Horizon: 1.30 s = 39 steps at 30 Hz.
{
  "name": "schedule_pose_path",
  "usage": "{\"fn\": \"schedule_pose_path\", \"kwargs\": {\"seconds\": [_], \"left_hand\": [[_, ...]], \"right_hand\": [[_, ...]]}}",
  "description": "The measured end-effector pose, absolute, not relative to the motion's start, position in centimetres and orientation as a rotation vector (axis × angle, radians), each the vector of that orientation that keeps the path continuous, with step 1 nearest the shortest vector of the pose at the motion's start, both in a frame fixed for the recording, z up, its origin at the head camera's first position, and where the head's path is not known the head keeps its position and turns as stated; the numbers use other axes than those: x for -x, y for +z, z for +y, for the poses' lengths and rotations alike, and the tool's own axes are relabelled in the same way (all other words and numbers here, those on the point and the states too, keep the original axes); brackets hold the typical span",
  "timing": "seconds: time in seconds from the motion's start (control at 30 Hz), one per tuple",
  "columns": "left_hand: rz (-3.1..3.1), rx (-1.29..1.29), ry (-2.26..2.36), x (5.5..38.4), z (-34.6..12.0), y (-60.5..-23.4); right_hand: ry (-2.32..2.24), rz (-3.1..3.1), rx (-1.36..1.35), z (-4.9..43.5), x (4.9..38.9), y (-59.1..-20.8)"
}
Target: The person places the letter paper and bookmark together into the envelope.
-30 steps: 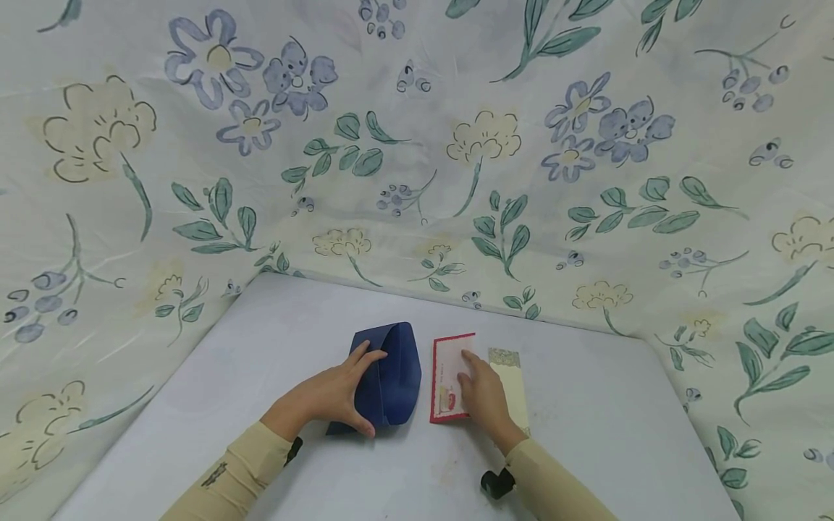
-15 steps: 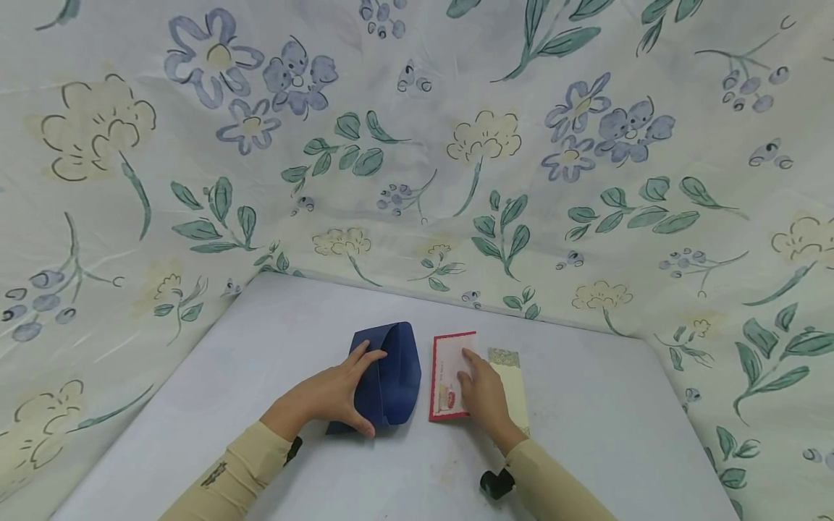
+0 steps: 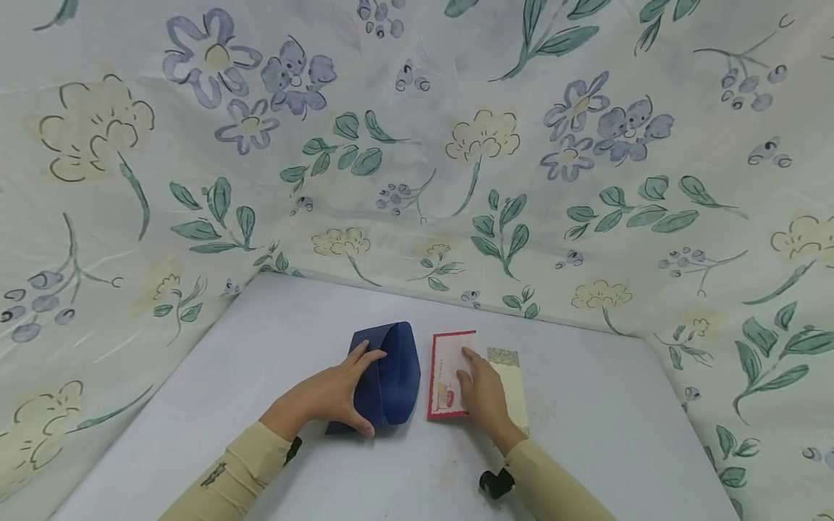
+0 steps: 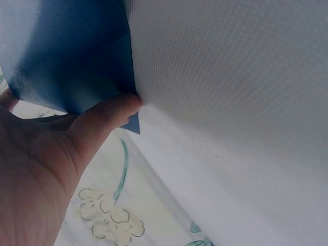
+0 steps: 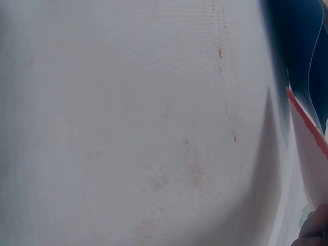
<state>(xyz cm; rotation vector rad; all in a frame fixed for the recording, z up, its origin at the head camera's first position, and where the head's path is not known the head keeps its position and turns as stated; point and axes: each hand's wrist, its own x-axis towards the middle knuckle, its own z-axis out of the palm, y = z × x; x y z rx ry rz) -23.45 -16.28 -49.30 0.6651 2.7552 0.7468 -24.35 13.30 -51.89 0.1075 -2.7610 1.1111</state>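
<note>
A dark blue envelope [image 3: 394, 376] lies on the white table [image 3: 586, 405] with its flap standing open toward the right. My left hand [image 3: 371, 391] rests on its left part, fingers spread over the top and thumb at the near edge. The left wrist view shows that thumb [image 4: 102, 120] pressing against the blue envelope [image 4: 66, 51]. Just right of it lies a white card with a red border [image 3: 446, 362], partly over a cream card with a glittery top [image 3: 513, 380]. My right hand [image 3: 464, 365] lies flat on the red-bordered card [image 5: 307, 148].
A floral cloth [image 3: 417, 145] hangs behind the table and drapes down both sides. Black wrist mounts [image 3: 495, 483] sit at my cuffs. Faint brown stains mark the table surface [image 5: 128, 128] near the front.
</note>
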Motion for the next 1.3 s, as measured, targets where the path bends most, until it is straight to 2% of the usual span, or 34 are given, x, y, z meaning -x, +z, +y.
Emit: {"fn": "schedule_pose_path", "kwargs": {"seconds": [0.53, 1.3], "left_hand": [[2.756, -0.67, 0.747, 23.45, -16.25, -49.21], [2.753, -0.681, 0.753, 23.43, -16.3, -49.19]], "right_hand": [[1.114, -2.773, -0.05, 13.17, 24.41, -51.5], [1.082, -2.724, -0.123, 13.07, 24.56, -51.39]]}}
